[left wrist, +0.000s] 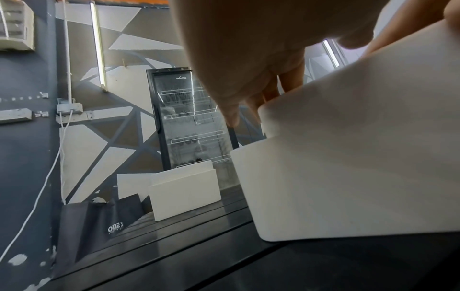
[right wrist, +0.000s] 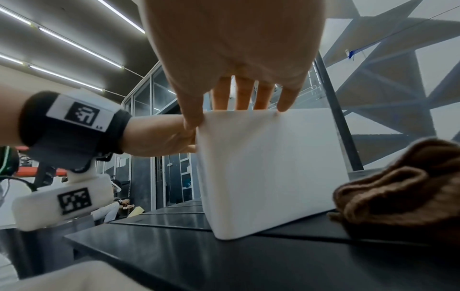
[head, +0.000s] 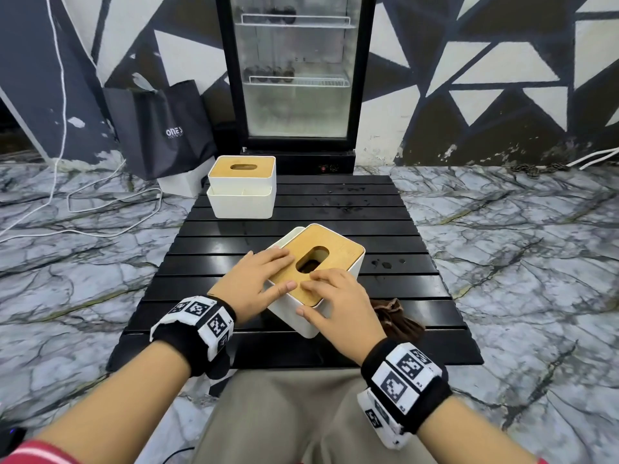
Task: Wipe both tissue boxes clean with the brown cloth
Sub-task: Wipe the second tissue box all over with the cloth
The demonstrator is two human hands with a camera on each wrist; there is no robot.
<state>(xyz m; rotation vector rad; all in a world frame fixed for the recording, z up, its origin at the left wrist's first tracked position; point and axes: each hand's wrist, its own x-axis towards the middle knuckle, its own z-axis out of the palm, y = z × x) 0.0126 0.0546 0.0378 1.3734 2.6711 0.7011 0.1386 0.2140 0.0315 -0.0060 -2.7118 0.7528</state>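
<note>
Resting flat w/ straight fingers on the near tissue box (head: 335, 259), left hand (head: 258, 279) & right hand (head: 338, 299) grip nothing; its long axis runs near-left to far-right, brown cloth (head: 398, 318) just beside.

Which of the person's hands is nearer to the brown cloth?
Right. The right hand rests on the near tissue box just beside the brown cloth; the left hand is on the box's far side.

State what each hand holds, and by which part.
Both the left hand and right hand rest on the near tissue box, fingers on its wooden lid's near corner; neither holds the brown cloth.
</note>
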